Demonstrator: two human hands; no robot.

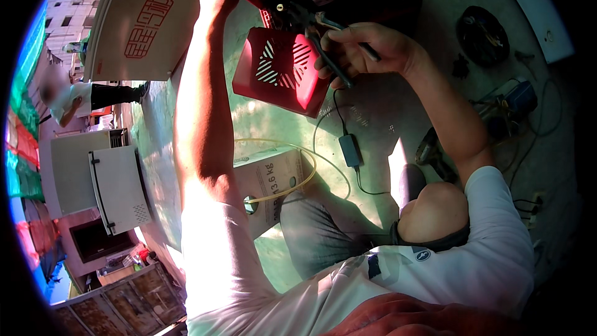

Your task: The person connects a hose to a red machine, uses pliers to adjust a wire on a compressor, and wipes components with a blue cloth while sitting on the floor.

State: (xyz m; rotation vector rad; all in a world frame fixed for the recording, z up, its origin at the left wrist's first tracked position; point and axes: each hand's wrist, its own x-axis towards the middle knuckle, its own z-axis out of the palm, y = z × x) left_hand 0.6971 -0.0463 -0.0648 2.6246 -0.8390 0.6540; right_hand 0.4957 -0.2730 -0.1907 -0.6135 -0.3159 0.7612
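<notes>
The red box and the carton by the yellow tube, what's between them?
The head view shows partly sunlit floor between the red box and the carton, with part of the yellow tube curving across.

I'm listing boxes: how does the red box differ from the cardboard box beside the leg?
The red box is bright; the cardboard box is dull grey-brown. The red box has slanted slits; the cardboard box, rounded holes. A yellow hose crosses the cardboard box, not the red box. Both have openings.
</notes>
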